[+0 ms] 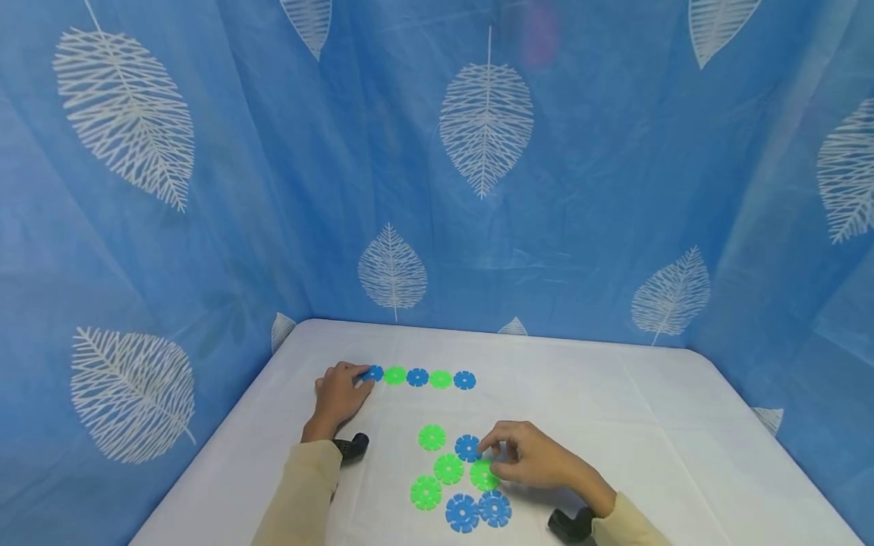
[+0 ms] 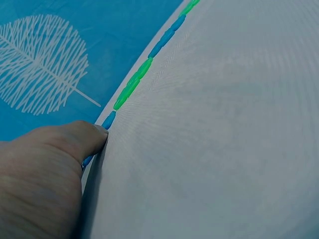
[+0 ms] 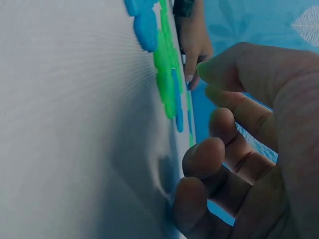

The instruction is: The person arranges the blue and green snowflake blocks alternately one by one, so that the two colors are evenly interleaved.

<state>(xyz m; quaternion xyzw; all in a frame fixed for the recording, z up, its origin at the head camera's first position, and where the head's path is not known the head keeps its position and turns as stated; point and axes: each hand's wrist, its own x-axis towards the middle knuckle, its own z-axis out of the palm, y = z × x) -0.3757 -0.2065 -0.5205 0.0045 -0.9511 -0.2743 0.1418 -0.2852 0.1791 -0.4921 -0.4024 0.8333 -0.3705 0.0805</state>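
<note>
My left hand [image 1: 339,396] is at the left end of a row of interlocking plastic discs, pinching the blue notched disc [image 1: 373,373] there between thumb and index finger. In the left wrist view the thumb [image 2: 94,137] lies against that disc's edge. Along the row, green and blue discs alternate, starting with a green disc [image 1: 395,375] beside the held one. Closer to me, my right hand [image 1: 536,456] hovers with bent fingers over a loose blue disc [image 1: 467,448] and a green disc [image 1: 482,476]. Its thumb and index finger stand apart in the right wrist view, holding nothing.
More loose discs lie near the right hand: green discs [image 1: 426,493] to the left and overlapping blue discs [image 1: 462,513] towards me. A white cloth covers the table [image 1: 601,394]. Behind it hangs a blue curtain [image 1: 580,189] with white leaves.
</note>
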